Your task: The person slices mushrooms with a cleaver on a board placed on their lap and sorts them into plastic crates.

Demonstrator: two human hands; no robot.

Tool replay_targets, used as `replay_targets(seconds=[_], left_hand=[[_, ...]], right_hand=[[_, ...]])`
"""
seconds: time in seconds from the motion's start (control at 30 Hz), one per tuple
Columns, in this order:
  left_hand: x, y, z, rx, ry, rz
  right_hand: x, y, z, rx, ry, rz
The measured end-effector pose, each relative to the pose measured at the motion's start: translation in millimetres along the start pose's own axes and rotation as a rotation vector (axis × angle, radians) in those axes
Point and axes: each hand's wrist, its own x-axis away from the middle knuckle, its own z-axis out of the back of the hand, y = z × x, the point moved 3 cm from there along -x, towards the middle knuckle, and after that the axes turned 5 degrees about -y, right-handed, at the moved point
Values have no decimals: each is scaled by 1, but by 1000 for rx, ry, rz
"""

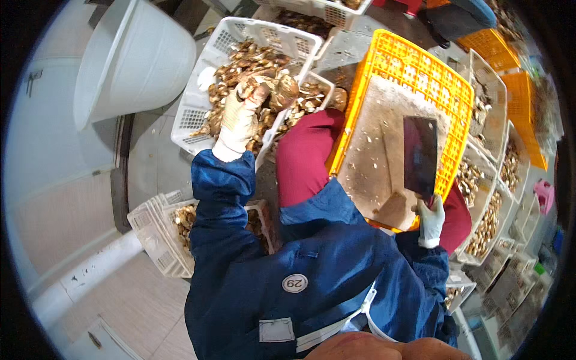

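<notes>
My left hand (pixel 240 114), in a pale glove, grips a large brown mushroom clump (pixel 284 92) over a white plastic basket (pixel 189 118). Inside that basket lies a heap of brown mushrooms (pixel 258 56) with pale cut parts. The handle of a cleaver (pixel 420 153) is in my gloved right hand (pixel 430 222). Its broad dark blade points away from me, above a worn cutting board (pixel 373 148) strewn with small pale scraps. The board rests on a yellow plastic crate (pixel 416 67) between my knees.
A large white tub (pixel 148 67) stands at the far left. Stacked white baskets (pixel 157 234) are beside my left elbow. On the right are several white crates of mushrooms (pixel 486 225) and orange crates (pixel 522 112). Part of another person's leg (pixel 454 27) shows at the top right.
</notes>
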Motion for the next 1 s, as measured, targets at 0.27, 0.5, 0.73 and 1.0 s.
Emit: replay_targets(seconds=[0.27,0.5,0.73,1.0], left_hand=[[19,-136,-171,-361,-494,286],[36,-227,-175,-501,-263,38],[75,-186,-193,-1067,-356,-518],[138,-207,-195,-967,-299,-292]], right_hand=[[-12,-46,-17,737,3,235],[2,-32,-29,182,-260,-251],[27,-17,-21,65,-136,-132],[56,3,-52,121,-167,11]])
